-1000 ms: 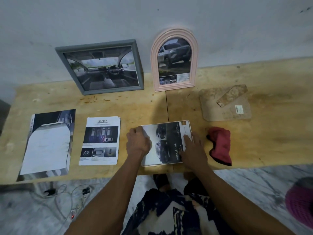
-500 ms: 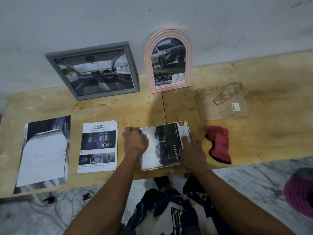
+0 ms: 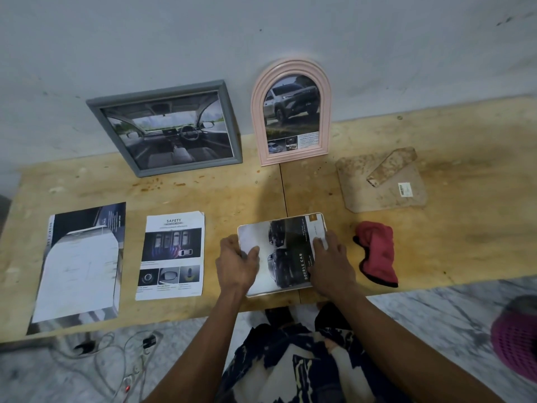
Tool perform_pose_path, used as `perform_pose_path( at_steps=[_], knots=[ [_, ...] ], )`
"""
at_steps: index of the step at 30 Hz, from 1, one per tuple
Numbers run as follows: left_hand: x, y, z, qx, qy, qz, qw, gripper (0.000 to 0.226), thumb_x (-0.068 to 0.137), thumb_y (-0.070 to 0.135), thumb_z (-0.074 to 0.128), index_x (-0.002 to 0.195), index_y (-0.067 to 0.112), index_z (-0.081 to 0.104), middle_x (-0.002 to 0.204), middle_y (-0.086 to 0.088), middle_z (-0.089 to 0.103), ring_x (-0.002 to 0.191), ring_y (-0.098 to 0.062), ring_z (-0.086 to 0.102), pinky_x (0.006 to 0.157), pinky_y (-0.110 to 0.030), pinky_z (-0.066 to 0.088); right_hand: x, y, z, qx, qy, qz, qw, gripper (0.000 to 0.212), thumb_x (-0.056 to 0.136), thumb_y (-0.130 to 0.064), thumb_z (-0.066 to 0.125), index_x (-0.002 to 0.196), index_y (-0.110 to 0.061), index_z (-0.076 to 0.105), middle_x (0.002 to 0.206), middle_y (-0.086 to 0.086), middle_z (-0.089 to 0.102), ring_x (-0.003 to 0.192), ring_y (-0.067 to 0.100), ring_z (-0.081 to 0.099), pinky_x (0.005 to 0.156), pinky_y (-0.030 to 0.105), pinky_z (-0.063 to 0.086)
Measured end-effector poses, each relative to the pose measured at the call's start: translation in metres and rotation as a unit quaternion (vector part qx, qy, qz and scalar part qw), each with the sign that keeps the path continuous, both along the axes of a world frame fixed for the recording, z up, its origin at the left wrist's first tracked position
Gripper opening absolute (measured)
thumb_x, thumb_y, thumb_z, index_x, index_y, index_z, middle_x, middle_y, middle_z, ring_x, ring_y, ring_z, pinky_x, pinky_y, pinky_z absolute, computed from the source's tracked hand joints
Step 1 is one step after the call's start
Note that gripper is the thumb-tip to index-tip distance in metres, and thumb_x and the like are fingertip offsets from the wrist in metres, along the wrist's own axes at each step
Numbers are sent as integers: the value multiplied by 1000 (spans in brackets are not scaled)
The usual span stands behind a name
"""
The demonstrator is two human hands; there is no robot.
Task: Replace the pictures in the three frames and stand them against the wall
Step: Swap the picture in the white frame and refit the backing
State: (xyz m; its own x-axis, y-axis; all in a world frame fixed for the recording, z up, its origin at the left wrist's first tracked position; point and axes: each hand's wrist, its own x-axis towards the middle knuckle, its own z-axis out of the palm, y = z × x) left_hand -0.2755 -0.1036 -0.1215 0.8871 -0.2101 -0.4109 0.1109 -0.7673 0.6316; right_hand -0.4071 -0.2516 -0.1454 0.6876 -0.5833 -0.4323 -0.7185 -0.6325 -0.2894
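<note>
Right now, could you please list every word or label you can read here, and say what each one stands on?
"SAFETY": heading of the white leaflet lying on the table.
"DOUBLE CAB": printed sideways on the picture in the frame under the left hand and right hand.
Small print on the leaflet, the caption in the pink arched frame, the barcode sticker: too small to read.

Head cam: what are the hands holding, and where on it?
Both are on the third frame, flat on the table: left hand grips its left edge, right hand presses its right side.
</note>
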Motion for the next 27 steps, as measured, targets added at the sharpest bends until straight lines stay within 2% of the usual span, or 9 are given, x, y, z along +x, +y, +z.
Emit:
perform_pose_path(
  at_steps=[3, 7, 10, 14, 17, 20, 22, 23, 27],
  knots=[
    [-1, 6, -10, 32, 7, -49, 998, 21, 95, 30, 63, 95, 10, 58, 70, 5, 57, 81, -30, 62, 67, -29, 38, 1, -1, 3, 11, 0, -3, 1000, 61, 86, -25, 64, 138, -18, 32, 154, 8, 11, 126, 33, 33, 93, 40, 44],
    [7, 3, -14, 24, 15, -57, 998, 27, 100, 28, 55, 109, 3, 60, 88, -4, 59, 84, -27, 57, 73, -29, 39, 3, -4, 8, 53, -22, -40, 998, 51, 87, -27, 60, 131, -20, 36, 146, 4, 21, 121, 33, 35, 88, 44, 46],
    [12, 6, -17, -1, 41, -29, 999, 24, 100, 26, 56, 109, 4, 62, 92, -7, 62, 89, -30, 59, 75, -29, 41, 4, -10, 9, 75, -31, -54, 995, 56, 87, -34, 61, 135, -18, 36, 144, 5, 25, 122, 33, 37, 93, 44, 43],
    [13, 16, -20, -34, 56, -4, 998, 16, 98, 24, 59, 93, 8, 61, 83, -6, 64, 81, -29, 59, 69, -29, 41, 5, -14, 13, 109, -60, -88, 988, 63, 86, -35, 62, 139, -16, 35, 141, 8, 31, 122, 32, 42, 97, 41, 42],
    [13, 22, -14, -71, 51, 10, 996, 25, 98, 24, 60, 75, 14, 53, 67, -1, 56, 68, -23, 51, 58, -29, 36, 9, -14, 23, 99, -113, -116, 982, 59, 87, -35, 62, 138, -17, 38, 138, 8, 36, 122, 30, 43, 94, 41, 43],
    [17, 27, -3, -100, 50, 10, 994, 35, 98, 23, 61, 67, 14, 46, 60, -4, 48, 57, -17, 43, 49, -25, 38, 19, -13, 36, -1, -154, -70, 986, 57, 90, -37, 57, 140, -20, 37, 144, 7, 33, 126, 30, 36, 98, 45, 41],
    [22, 31, 2, -129, 64, -9, 990, 33, 96, 27, 63, 74, 5, 53, 67, -17, 59, 59, -19, 52, 54, -35, 48, 29, -12, 47, -48, -170, -13, 984, 54, 92, -39, 53, 141, -22, 36, 149, 5, 31, 131, 29, 32, 102, 48, 38],
    [24, 33, 6, -138, 68, -28, 988, 33, 95, 29, 64, 79, 2, 56, 72, -19, 61, 62, -20, 55, 54, -40, 48, 34, -11, 53, -56, -171, 17, 984, 53, 94, -39, 50, 142, -23, 35, 150, 4, 32, 134, 28, 30, 104, 48, 35],
    [25, 40, 22, -164, 60, -95, 980, 36, 96, 26, 63, 66, 18, 46, 68, -4, 51, 62, -16, 47, 57, -30, 37, 51, -3, 68, -40, -123, 107, 986, 41, 100, -38, 38, 139, -26, 42, 139, 2, 49, 130, 25, 39, 110, 49, 27]
  ],
)
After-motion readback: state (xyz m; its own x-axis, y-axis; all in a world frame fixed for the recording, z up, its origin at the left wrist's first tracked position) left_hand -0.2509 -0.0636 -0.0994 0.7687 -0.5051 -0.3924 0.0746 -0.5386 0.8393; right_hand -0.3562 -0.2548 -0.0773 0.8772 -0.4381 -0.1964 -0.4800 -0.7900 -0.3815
